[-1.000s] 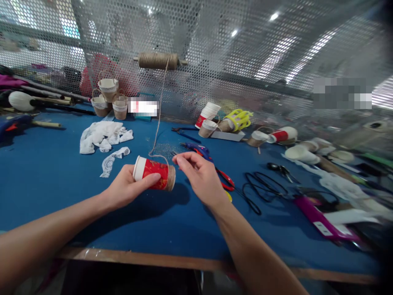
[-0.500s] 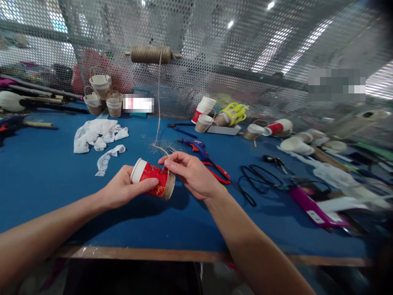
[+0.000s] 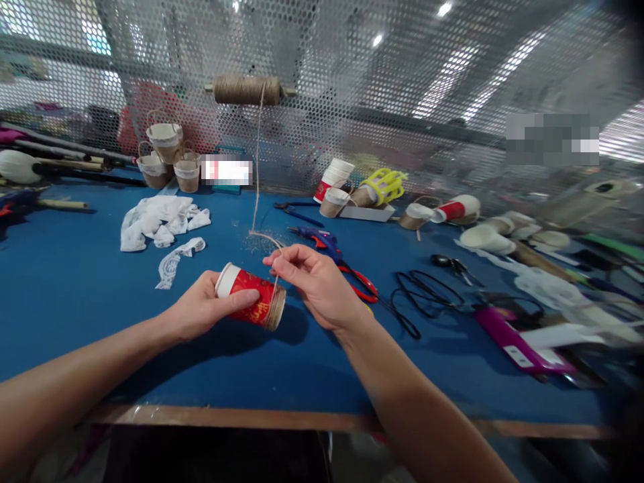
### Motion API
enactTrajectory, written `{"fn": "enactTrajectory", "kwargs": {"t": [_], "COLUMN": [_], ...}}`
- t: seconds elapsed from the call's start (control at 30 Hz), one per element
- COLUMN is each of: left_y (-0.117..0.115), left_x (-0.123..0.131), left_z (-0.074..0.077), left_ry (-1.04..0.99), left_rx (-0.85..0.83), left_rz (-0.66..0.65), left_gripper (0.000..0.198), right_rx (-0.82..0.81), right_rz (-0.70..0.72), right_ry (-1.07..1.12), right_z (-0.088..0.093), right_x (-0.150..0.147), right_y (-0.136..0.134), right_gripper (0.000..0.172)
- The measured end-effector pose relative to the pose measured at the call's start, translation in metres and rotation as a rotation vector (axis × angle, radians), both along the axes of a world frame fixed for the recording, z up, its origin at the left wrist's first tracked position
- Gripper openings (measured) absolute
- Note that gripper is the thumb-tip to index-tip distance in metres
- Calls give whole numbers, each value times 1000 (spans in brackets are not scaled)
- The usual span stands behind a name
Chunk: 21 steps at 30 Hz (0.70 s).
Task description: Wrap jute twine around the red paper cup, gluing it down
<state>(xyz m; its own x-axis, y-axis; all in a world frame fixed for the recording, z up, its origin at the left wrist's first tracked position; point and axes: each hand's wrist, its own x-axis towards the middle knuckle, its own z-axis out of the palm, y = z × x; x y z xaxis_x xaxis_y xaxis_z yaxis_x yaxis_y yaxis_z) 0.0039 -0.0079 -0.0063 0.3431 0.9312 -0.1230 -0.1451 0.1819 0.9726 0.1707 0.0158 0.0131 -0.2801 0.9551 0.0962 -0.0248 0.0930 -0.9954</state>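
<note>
My left hand is closed round a red and white paper cup, tilted on its side with its white rim to the left. Several turns of brown twine wrap the cup's right end. Just above that end, my right hand pinches the loose strand between thumb and fingers. From there the strand runs back over the table and up to a spool of twine on a rod at the mesh wall. The right fingertips are partly hidden behind the thumb.
A glue gun and red-handled scissors lie right of my hands. White lace is heaped to the left. Small twine-covered baskets stand at the back. A purple power strip and black cable lie at right.
My right hand has drawn slightly up from the cup, so a short length of twine now shows between them. The cup has shifted a little.
</note>
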Motion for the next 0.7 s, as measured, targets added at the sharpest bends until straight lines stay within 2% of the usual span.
{"fn": "enactTrajectory", "kwargs": {"t": [0.23,0.47,0.7], "left_y": [2,-1,0], "left_x": [-1,-1,0], "left_z": [-7,-5,-5], "left_ry": [6,-37,-9], "left_rx": [-32,-50,-64], "left_rz": [5,-7,8], "left_gripper": [20,18,20], "right_rx": [25,-4,114], "right_rz": [-52,-57,-43], "right_ry": [-16,-38,38], "right_z": [-1,-5,3], "right_x": [1,1,0], "right_y": [1,3,-6], "right_gripper": [18,16,10]}}
